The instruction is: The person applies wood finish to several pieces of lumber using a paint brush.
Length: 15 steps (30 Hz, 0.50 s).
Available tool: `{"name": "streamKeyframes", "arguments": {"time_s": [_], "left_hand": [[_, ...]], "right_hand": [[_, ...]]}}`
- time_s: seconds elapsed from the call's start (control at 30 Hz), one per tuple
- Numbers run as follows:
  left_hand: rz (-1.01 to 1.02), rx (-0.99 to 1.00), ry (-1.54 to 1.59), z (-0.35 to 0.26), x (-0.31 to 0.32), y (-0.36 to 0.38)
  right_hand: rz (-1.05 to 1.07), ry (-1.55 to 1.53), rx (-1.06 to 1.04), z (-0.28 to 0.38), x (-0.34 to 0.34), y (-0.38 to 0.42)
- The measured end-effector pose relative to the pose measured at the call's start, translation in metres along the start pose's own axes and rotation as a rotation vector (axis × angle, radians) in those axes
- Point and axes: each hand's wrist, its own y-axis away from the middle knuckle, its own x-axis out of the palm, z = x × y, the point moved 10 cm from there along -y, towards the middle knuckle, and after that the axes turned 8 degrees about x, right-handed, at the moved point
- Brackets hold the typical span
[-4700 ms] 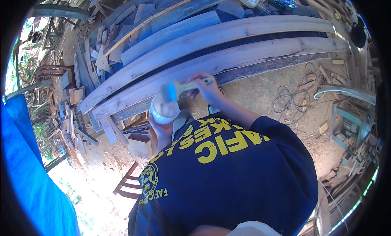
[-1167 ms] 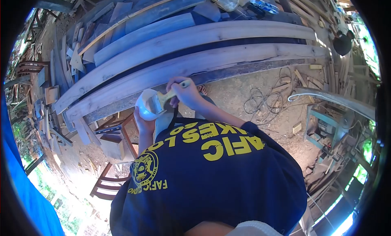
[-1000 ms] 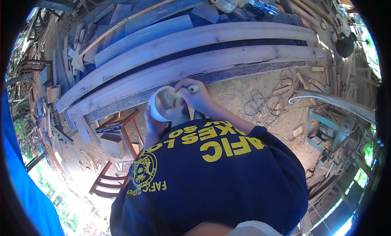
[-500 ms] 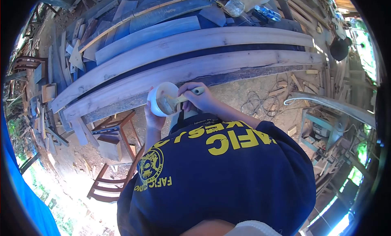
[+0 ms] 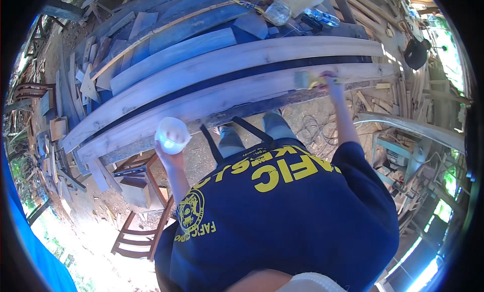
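Note:
My left hand (image 5: 166, 153) is wrapped round a white bowl (image 5: 172, 136), held in front of my body near the bench's front edge. The bowl's inside is pale, and its contents are hard to make out. Farther right, my right hand (image 5: 328, 80) is closed on a wide paintbrush (image 5: 305, 80). The brush lies over the near wooden plank (image 5: 227, 93), its bristles pointing left, and both hand and brush are a little blurred. Behind the near plank runs a second long plank (image 5: 212, 62), with a dark gap between them.
Offcut boards (image 5: 176, 57) lie piled behind the planks. A clear jar (image 5: 278, 12) and a plastic bottle (image 5: 321, 17) stand at the back. A wooden chair (image 5: 138, 236) is at my left, a machine (image 5: 396, 151) at my right. Loops of cable (image 5: 322, 128) lie on the floor.
The brush has left the bowl and gone right and away from me, onto the near plank, in my right hand. My left hand has moved the bowl left and slightly closer to me.

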Motion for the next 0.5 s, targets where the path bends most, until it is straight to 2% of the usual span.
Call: {"name": "streamKeyframes", "arguments": {"time_s": [0.07,0.1,0.17,0.2,0.23,0.27,0.33,0.37,0.4,0.47,0.5], "left_hand": [[0.016,0.059,0.004,0.001,0.012,0.002],[0.024,0.066,-0.005,0.008,0.023,0.006],[0.009,0.071,0.025,0.026,0.050,0.014],[0.019,0.081,0.021,0.038,0.070,0.019],[0.039,0.070,0.011,0.054,0.093,0.026],[0.058,0.057,-0.004,0.070,0.115,0.035],[0.101,0.053,0.013,0.102,0.176,0.057],[0.129,0.037,0.037,0.123,0.204,0.068],[0.130,0.031,0.045,0.144,0.225,0.075],[0.205,0.009,0.046,0.180,0.273,0.091],[0.275,-0.022,0.043,0.196,0.296,0.101]], "right_hand": [[-0.160,0.029,-0.067,0.014,-0.080,-0.029],[-0.162,0.016,-0.069,0.014,-0.095,-0.045],[-0.282,0.311,-0.094,0.022,-0.133,-0.069],[-0.144,0.682,-0.332,0.039,-0.098,-0.066],[0.043,-0.218,-0.148,-0.018,-0.089,-0.094],[-0.085,0.194,-0.445,0.030,-0.041,-0.037],[0.151,0.600,-0.642,-0.019,0.044,-0.024],[0.218,0.693,-0.728,0.044,0.069,0.031],[0.272,0.514,-0.658,0.062,0.076,0.042],[0.381,0.119,-0.470,0.052,0.072,0.018],[0.377,0.111,-0.468,0.046,0.047,0.006]]}}
